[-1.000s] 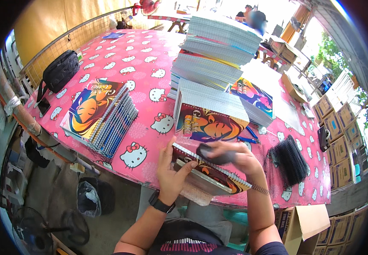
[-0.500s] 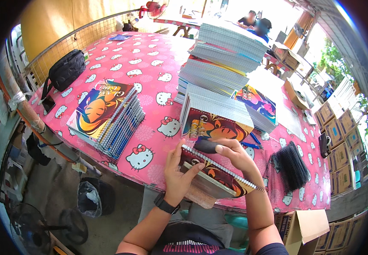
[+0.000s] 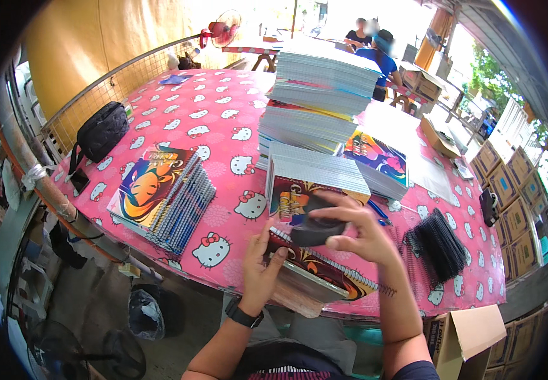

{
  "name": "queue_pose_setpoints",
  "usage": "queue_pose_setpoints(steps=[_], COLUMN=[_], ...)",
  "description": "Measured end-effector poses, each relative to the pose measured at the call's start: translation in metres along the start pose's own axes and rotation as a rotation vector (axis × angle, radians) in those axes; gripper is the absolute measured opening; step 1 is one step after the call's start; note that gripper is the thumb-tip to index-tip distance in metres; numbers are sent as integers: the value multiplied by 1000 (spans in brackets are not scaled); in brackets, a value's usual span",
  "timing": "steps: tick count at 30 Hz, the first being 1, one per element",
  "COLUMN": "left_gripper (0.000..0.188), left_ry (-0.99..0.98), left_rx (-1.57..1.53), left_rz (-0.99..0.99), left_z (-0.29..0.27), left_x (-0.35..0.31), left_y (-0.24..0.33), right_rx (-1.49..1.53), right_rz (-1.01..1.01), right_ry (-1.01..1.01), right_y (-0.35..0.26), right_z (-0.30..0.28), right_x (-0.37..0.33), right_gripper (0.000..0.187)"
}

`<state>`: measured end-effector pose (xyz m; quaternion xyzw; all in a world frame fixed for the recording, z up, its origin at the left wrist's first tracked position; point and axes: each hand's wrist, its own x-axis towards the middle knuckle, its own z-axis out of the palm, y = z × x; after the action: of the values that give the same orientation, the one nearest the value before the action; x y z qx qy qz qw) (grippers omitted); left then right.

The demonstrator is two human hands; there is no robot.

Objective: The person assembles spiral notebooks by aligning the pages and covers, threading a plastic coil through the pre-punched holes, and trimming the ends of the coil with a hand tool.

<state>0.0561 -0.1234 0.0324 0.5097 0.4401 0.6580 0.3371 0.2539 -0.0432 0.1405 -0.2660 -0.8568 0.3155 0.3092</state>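
My left hand (image 3: 262,266), with a dark watch at the wrist, grips a spiral notebook (image 3: 331,273) at its left end, thumb on the front. The notebook is tilted at the table's near edge, its coiled spine upward. A loose end of black coil (image 3: 388,291) sticks out past its right end. Above the spine is my right hand (image 3: 356,225), slightly blurred, fingers and thumb apart. A black covering (image 3: 317,231) shows at its fingertips, close to the coil; how it is attached is hidden. Just beyond stands a stack of unbound notebooks (image 3: 317,174) with a colourful cover.
Bound notebooks (image 3: 160,196) are stacked at left, near a black pouch (image 3: 103,132) and a phone (image 3: 80,182). Tall paper piles (image 3: 324,82) rise at centre. Loose black coils (image 3: 437,247) and blue pens (image 3: 380,213) lie right. An open carton (image 3: 464,335) stands below; people sit far back.
My right hand has lifted slightly off the spine and its fingers have spread. The left hand still grips the notebook, and the whole view has shifted a little.
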Motion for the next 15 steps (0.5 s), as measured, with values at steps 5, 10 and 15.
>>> queue_pose_setpoints(steps=[5,10,15], left_gripper=[55,45,31], left_ry=[-18,-26,38], left_rx=[12,-177,-325], left_rz=[33,-76,-138], left_z=[1,-5,-16], left_x=[7,7,9], left_y=[-5,3,-4], right_rx=[-601,-352,273], right_rz=[-171,-284,93], right_ry=[-269,-281,-210], right_y=[-56,-69,-22], right_z=[12,-11,-14], right_x=[-9,-6,-2], right_gripper=[61,59,51])
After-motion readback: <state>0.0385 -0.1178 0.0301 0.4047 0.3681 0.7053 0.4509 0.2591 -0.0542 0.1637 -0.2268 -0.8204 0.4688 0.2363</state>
